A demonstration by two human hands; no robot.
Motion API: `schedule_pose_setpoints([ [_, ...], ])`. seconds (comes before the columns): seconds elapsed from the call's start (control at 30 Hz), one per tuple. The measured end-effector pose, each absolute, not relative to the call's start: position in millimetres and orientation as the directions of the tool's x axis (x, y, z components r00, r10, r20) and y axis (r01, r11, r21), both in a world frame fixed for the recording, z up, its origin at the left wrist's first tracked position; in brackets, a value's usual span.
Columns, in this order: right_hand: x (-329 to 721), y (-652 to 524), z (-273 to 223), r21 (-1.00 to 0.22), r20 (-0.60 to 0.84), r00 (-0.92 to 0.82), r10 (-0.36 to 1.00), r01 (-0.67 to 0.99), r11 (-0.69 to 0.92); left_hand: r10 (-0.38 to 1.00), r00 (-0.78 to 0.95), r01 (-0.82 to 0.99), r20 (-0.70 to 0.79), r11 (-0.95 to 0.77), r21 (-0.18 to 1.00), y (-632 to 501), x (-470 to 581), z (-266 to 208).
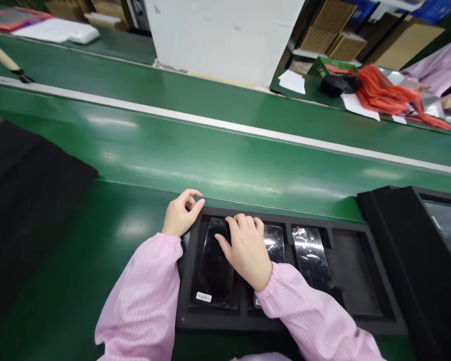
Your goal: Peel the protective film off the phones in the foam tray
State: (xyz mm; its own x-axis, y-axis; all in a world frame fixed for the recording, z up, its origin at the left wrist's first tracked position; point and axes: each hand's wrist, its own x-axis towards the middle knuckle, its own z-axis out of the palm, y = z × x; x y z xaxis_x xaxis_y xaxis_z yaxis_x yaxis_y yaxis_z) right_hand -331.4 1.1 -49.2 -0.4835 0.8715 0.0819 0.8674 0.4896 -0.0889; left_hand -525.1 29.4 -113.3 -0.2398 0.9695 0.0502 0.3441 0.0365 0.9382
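Green glossy conveyor belt (225,150) with a white stripe runs across the workbench, and nearer the person lies a black foam tray with four long compartments (210,321). Its leftmost compartment holds a dark, flat phone-shaped panel with a small white label at its near end (212,271). The right hand (246,250), in a pink striped sleeve, lies palm down with its fingers spread on the upper part of that panel and grips nothing. The left hand (180,215) rests at the tray's far left corner, fingers loosely curled with the thumb touching the tray's edge; whether it pinches anything cannot be told. The second compartment holds a shiny film-wrapped panel (274,243), partly hidden under the right wrist, and the third a second glossy wrapped panel (311,258); the fourth compartment sits beside them on the right. A stack of black trays (417,260) stands just right of the tray. Across the belt, a bundle of orange cables (391,95) lies near another person's pink sleeve (439,65).
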Motion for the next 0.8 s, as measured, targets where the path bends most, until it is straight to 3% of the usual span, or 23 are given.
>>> schedule_pose_setpoints([
  [0.23,-326.2,14.5,-53.8,-0.354,0.029,-0.570,0.821,0.762,0.542,0.980,-0.199,0.361,0.008,0.066,0.930,37.0,-523.6,-108.1],
  [0.33,-328.2,21.3,-53.7,-0.357,0.051,-0.589,0.806,0.744,0.566,0.983,-0.181,0.413,-0.031,0.104,0.905,37.2,-523.2,-105.6],
  [0.53,-339.0,20.9,-62.3,-0.206,0.149,-0.615,0.774,0.746,0.633,0.987,-0.158,0.425,-0.027,0.093,0.900,37.4,-524.3,-105.5],
  [0.8,-319.6,39.9,-61.7,-0.461,0.211,-0.694,0.689,0.551,0.696,0.988,-0.153,0.386,-0.006,0.065,0.920,36.9,-525.4,-108.1],
])
